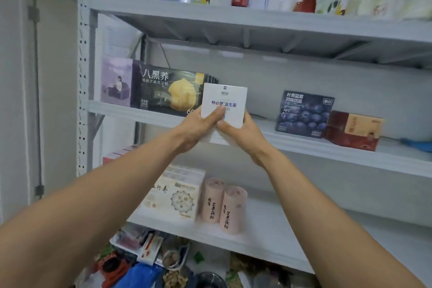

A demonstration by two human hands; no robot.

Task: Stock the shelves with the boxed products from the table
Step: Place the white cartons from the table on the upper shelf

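Note:
A white box with blue lettering (225,98) is held upright in front of the middle shelf (304,145). My left hand (198,127) grips its lower left corner, thumb across the front. My right hand (238,133) grips its lower right side from below. The box sits just right of a row of black boxes with a yellow picture (168,91). Further right on the same shelf stand a dark blue blueberry box (304,113) and a red box (353,131).
The top shelf (210,10) carries bottles and cups. The lower shelf (268,234) holds a cream box (173,196) and two pink cylinders (224,206). Mixed clutter lies at floor level below. A white wall and door frame stand left of the rack.

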